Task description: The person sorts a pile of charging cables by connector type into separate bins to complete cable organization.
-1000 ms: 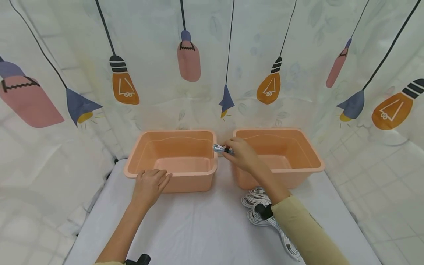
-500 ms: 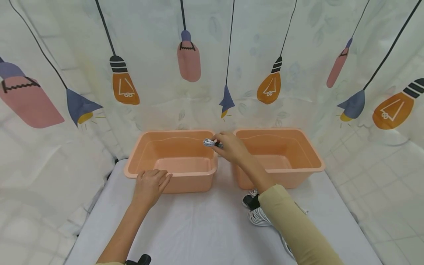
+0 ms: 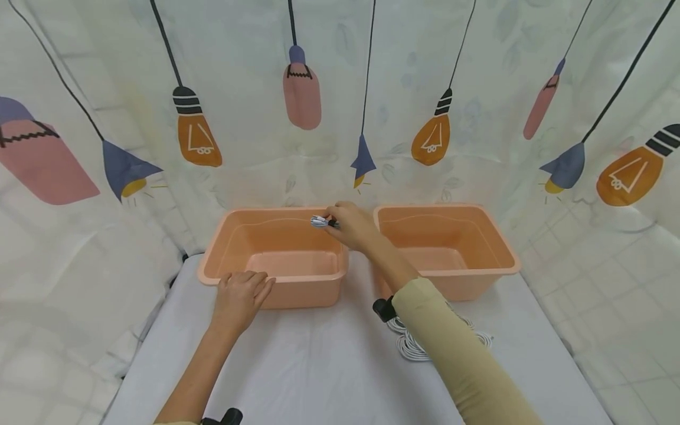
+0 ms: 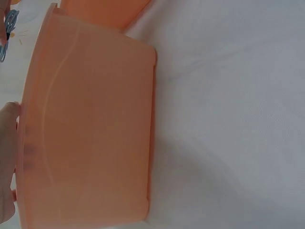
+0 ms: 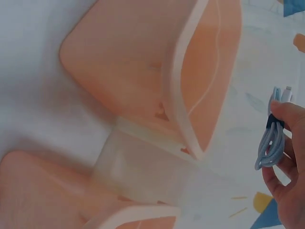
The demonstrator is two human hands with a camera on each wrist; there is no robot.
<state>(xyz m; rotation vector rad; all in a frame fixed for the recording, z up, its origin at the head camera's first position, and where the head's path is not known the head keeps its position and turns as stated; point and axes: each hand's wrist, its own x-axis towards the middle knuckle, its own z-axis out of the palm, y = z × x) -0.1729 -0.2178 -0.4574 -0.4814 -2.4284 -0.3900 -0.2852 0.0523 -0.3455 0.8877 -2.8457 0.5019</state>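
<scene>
My right hand (image 3: pixel 350 226) pinches a small coiled cable (image 3: pixel 321 222) bound with a black tie, over the right end of the left peach plastic bin (image 3: pixel 276 295). In the right wrist view a light plug end sticks out past the thumb, and the grey-blue loops of the coiled cable (image 5: pixel 271 148) hang below the tie. My left hand (image 3: pixel 241 300) holds the front rim of that same bin, fingers hooked over the edge. In the left wrist view the left hand (image 4: pixel 6 157) shows at the rim, with the bin's outer wall (image 4: pixel 95 129) beside it. Inside, the bin's floor is bare.
A second peach bin (image 3: pixel 467 285) stands to the right, a narrow gap away. Several coiled white cables (image 3: pixel 413 348) lie on the white-covered table (image 3: pixel 319 366), partly hidden under the right sleeve (image 3: pixel 457 348). A curtain printed with lamps (image 3: pixel 430 141) hangs close behind the bins.
My right hand has carried the coiled cable leftward and slightly up, from the gap between the bins to over the left bin. The left hand keeps its place on the rim.
</scene>
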